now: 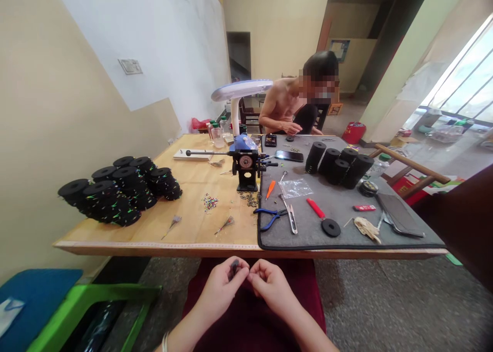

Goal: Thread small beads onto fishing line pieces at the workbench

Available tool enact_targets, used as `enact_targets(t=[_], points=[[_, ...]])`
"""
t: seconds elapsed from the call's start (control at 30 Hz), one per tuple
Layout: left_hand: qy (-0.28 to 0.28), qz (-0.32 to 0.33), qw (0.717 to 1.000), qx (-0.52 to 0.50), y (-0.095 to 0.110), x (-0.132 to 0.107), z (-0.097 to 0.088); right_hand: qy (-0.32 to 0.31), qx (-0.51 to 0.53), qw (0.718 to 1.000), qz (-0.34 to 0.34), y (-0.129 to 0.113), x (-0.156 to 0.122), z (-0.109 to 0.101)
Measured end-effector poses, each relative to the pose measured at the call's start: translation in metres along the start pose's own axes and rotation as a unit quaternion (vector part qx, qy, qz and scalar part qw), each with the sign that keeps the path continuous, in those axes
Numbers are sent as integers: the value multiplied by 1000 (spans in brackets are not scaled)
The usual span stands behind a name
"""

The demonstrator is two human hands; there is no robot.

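Note:
My left hand (228,282) and my right hand (271,284) meet over my lap, in front of the table edge. Both are closed, with thumb and forefinger pinched and the tips almost touching. A small dark grey thing (234,265) shows between the left fingers; its kind is unclear. Whatever the right fingertips pinch is too small to make out. On the table nearest my hands lie small bundles of thin pieces (225,224), a pile of coloured beads (210,202), blue-handled pliers (271,218) and thread snips (291,219).
Stacked black foam spools (125,187) stand at left, more spools (339,162) at right. A hand-cranked winder (246,169) and a lamp (241,90) stand mid-table. A red-handled tool (316,208) and a black disc (330,227) lie on the grey mat (304,241). Another person (285,103) sits opposite.

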State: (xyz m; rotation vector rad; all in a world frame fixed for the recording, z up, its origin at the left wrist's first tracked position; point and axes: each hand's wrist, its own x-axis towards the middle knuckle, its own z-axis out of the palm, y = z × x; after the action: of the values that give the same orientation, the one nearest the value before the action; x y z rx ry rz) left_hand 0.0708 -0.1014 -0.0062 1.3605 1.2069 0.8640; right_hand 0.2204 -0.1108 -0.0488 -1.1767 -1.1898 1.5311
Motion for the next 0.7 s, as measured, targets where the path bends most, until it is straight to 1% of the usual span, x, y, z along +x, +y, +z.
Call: enact_targets(t=[0.13,0.2,0.37,0.6,0.7], points=[[-27,-85,988,-128,-10,0,-4,31,55,998,24,4,0,-2],[-31,-101,981,-162,-13,0,-4,46,87,995,29,3,-1,-1],[-35,-116,974,-191,-17,-1,0,69,147,986,31,3,-2,1],[-34,-140,970,-198,-19,-3,6,92,152,983,35,4,-2,2],[-34,-139,971,-193,-18,-3,8,97,138,985,32,5,-2,5]])
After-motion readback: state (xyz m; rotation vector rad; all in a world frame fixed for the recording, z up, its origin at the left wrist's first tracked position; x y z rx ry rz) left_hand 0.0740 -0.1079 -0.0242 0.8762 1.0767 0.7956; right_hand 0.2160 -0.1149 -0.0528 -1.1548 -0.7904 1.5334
